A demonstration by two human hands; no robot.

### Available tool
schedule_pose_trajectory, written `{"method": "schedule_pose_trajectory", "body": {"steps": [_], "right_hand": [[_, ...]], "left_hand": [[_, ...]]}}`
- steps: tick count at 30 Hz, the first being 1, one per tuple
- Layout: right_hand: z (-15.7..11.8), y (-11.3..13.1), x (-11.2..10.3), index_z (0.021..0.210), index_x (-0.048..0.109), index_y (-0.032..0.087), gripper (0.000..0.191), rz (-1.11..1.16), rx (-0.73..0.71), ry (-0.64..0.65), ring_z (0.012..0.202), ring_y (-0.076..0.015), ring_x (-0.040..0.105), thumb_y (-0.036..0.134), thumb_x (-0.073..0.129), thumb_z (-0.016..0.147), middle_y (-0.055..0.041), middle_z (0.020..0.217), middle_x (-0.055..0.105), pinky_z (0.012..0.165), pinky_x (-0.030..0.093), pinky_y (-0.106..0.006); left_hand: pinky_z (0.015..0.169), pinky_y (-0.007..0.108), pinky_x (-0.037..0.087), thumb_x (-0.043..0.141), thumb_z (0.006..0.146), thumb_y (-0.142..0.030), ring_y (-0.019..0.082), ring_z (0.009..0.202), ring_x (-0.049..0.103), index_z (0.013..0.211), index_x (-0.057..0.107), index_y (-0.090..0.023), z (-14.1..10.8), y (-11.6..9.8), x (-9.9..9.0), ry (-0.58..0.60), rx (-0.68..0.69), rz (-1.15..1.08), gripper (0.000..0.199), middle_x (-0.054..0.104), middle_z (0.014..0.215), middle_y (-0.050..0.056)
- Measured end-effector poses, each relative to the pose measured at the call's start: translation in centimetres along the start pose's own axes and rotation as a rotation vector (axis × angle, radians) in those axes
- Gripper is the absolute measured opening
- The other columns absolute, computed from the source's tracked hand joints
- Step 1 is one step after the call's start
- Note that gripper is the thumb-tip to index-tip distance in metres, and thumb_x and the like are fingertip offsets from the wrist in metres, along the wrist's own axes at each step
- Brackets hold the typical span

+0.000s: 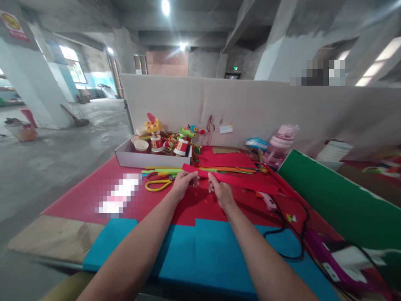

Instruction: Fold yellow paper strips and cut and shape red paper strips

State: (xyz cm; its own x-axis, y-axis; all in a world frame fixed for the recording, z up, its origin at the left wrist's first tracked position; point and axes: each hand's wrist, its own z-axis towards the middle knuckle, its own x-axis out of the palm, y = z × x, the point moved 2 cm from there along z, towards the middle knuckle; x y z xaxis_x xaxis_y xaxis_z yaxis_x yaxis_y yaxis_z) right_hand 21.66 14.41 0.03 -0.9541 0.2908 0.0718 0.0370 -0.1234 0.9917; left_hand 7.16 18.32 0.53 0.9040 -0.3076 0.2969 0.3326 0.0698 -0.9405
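A long red paper strip is stretched between my hands above the red table cover. My left hand pinches it near its left end, and my right hand pinches it a little further right. The strip's right part extends past my right hand. Yellow-handled scissors lie just left of my left hand. Behind the strip are thin coloured strips in green, yellow and orange.
A white box holds paper cups and cup figures. Blue sheets cover the near edge. To the right are a pink glue gun, a black cable, a green board and a pink cup.
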Motion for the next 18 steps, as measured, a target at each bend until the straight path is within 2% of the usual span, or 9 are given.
{"method": "schedule_pose_trajectory", "body": {"steps": [4,9,12,18], "right_hand": [[0.0,0.3,0.1,0.048,0.052,0.021,0.047,0.057,-0.017,-0.005,0.040,-0.0111,0.041,0.061,0.066,0.068,0.0053,0.038,0.040,0.047,0.038,-0.027],[-0.5,0.4,0.9,0.051,0.054,0.020,0.048,0.095,-0.051,0.116,0.041,-0.0102,0.041,0.063,0.066,0.067,0.0041,0.043,0.046,0.047,0.038,-0.026],[-0.5,-0.1,0.8,0.051,0.055,0.020,0.048,0.033,-0.022,0.050,0.042,-0.0107,0.042,0.064,0.065,0.067,0.0038,0.043,0.046,0.046,0.038,-0.025],[-0.1,-0.4,0.2,0.050,0.057,0.020,0.046,-0.071,-0.003,-0.035,0.041,-0.0124,0.046,0.062,0.065,0.068,0.0037,0.039,0.046,0.046,0.038,-0.025]], "left_hand": [[0.049,0.025,0.037,0.073,0.065,-0.046,0.010,0.042,0.050,0.060,0.066,-0.011,0.0,-0.1,0.0,-0.022,-0.014,-0.040,0.036,0.060,0.047,0.003],[0.049,0.024,0.037,0.073,0.068,-0.047,0.010,0.043,0.050,0.064,0.067,-0.010,-0.5,0.4,1.2,0.045,-0.042,-0.057,0.038,0.062,0.051,0.003],[0.049,0.024,0.036,0.070,0.072,-0.046,0.010,0.043,0.050,0.062,0.066,-0.011,-0.6,0.8,1.5,0.086,-0.018,-0.037,0.037,0.060,0.050,0.002],[0.050,0.024,0.036,0.070,0.072,-0.045,0.010,0.044,0.050,0.063,0.065,-0.012,-0.5,0.3,0.8,0.057,0.016,-0.002,0.035,0.059,0.049,0.001]]}}
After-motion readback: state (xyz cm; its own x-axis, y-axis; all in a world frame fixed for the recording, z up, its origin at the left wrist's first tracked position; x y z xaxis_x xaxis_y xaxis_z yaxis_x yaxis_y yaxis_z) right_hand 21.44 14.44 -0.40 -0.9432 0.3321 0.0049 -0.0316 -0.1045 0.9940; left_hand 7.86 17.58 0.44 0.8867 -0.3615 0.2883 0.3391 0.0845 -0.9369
